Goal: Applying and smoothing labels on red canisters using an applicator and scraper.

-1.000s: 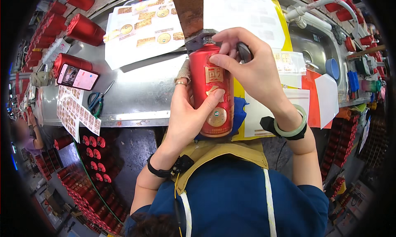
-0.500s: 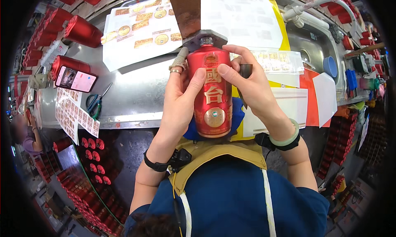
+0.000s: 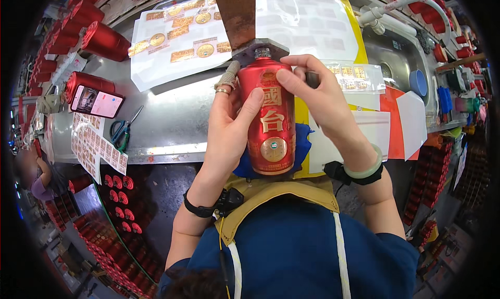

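A red bottle [image 3: 271, 135] with raised gold lettering and a round gold medallion lies against the blue cloth [image 3: 303, 143] in front of me, neck pointing away. My left hand [image 3: 232, 106] is closed around its left side, thumb on the front; a finger wears a beige cover and a ring. With the thumb of my right hand [image 3: 325, 93] I press a small gold emblem [image 3: 269, 76] near the bottle's shoulder. A dark tool [image 3: 312, 79] is tucked in the right hand's fingers, mostly hidden. The bottle's neck sits against a dark angular block [image 3: 278, 48].
Sheets of gold stickers [image 3: 179, 39] lie on the metal table, with scissors [image 3: 121, 132] and a phone [image 3: 97, 100] at left. More red bottles [image 3: 105, 40] stand beyond. A sink [image 3: 401, 65] with a blue cup [image 3: 417, 83] is at right. Another person [image 3: 44, 176] is at far left.
My right thumb has moved up the bottle onto the small emblem. The dark tool in my right hand has turned, so less of it shows. My left hand keeps its hold.
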The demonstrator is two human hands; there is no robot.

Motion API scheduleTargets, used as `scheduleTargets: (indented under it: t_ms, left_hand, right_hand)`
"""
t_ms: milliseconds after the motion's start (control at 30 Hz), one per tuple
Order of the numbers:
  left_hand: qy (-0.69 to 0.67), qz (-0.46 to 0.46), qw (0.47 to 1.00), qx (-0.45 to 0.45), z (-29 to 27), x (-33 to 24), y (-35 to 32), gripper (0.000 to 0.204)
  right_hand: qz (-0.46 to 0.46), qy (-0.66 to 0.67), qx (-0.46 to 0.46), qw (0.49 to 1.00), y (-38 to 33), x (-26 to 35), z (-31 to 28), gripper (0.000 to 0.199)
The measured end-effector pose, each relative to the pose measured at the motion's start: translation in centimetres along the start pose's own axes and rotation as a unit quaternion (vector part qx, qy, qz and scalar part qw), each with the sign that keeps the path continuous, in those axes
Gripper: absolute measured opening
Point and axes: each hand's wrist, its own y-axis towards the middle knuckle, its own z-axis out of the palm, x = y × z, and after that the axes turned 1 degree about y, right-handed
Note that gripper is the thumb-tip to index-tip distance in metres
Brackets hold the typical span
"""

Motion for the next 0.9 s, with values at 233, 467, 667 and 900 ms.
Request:
scheduleTargets:
  t_ms: [233, 467, 667, 900]
  left_hand:
    - [-0.058, -0.006, 0.998, -0.002, -0.2, 0.1, 0.0, 0.058]
    - [-0.071, -0.043, 0.997, 0.001, -0.7, -0.2, -0.4, 0.057]
    - [-0.009, -0.013, 1.0, 0.019, -0.4, -0.2, -0.4, 0.062]
    - [-0.037, -0.028, 0.998, 0.044, -0.8, 0.0, -0.4, 0.053]
  right_hand:
    - [-0.168, -0.073, -0.019, 0.983, 1.1, 2.3, -1.7, 0.038]
    - [-0.412, -0.316, 0.063, 0.852, 0.9, 5.6, -0.6, 0.028]
    - [-0.361, -0.237, -0.084, 0.898, 1.7, 4.3, -2.7, 0.025]
    - [-0.055, 0.112, -0.023, 0.992, -2.8, -1.9, -1.3, 0.056]
